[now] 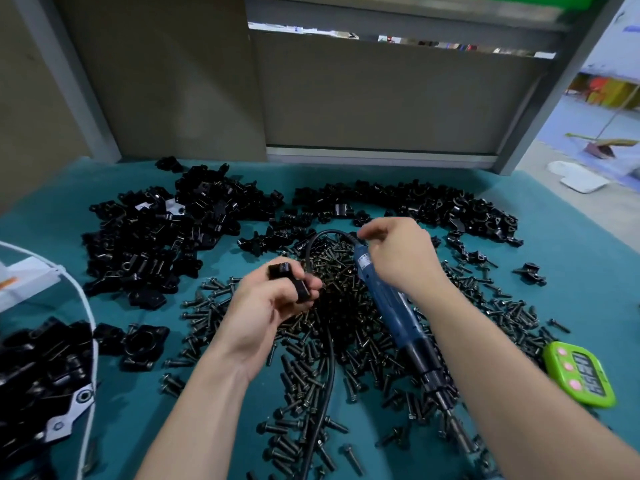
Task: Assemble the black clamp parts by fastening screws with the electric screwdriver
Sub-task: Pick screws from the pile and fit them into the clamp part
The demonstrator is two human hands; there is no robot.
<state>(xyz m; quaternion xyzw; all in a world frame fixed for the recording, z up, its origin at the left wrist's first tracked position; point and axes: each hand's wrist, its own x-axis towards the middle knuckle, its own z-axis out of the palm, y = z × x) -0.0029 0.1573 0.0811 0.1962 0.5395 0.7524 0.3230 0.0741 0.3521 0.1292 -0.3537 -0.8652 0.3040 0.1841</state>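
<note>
Fingers of left hand (263, 306) pinch clamp part (289, 277); those of right hand (398, 254) wrap screwdriver (394, 306).

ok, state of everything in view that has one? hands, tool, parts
left hand: grips a black clamp part above the screws
right hand: curled over the electric screwdriver, grip unclear
electric screwdriver: slanted across the screws, bit toward the camera, cord attached
screws: loose heap on the mat
clamp parts: loose piles behind
green timer: flat, digits showing
</note>
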